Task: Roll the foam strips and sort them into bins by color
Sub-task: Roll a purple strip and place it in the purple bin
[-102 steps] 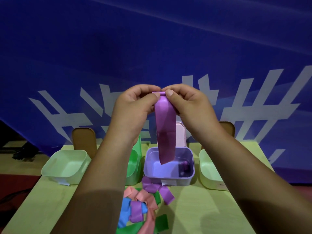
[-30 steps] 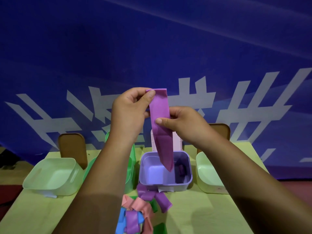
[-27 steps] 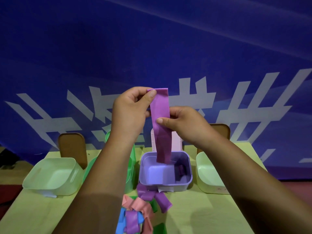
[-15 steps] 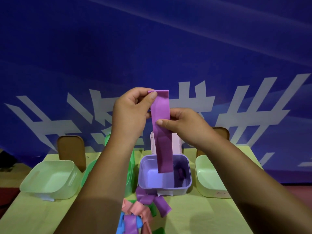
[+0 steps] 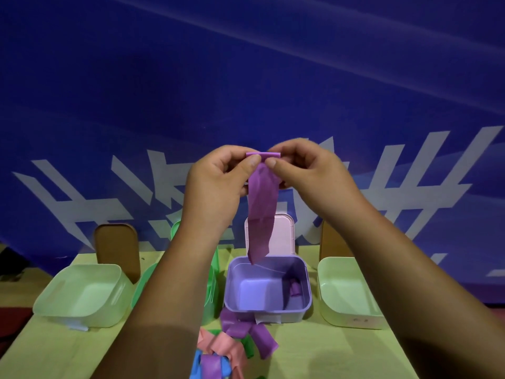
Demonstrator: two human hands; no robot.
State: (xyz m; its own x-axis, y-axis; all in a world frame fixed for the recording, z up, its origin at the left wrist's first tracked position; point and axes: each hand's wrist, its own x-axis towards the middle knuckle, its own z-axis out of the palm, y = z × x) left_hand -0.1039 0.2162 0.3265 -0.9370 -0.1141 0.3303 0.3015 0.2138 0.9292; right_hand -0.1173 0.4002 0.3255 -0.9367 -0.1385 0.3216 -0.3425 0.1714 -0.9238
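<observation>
A purple foam strip [image 5: 261, 212] hangs in the air above the purple bin [image 5: 266, 310]. My left hand [image 5: 218, 187] and my right hand [image 5: 306, 166] both pinch its top edge between thumb and fingers, and that edge is folded over into a small first turn. The strip's lower end dangles near the bin's back rim. A rolled purple piece [image 5: 294, 288] lies inside the bin at its right wall. My left forearm hides most of the green bin [image 5: 211, 285].
Pale green bins stand at the left [image 5: 79, 295] and right [image 5: 347, 294] of the table [image 5: 54, 351]. Loose purple, pink, blue and green strips [image 5: 232, 348] lie heaped in front of the purple bin. Brown lids and a pink lid [image 5: 282, 236] lean against the blue backdrop.
My right hand has risen from the strip's middle to its top edge, beside my left hand. The top edge is now curled over.
</observation>
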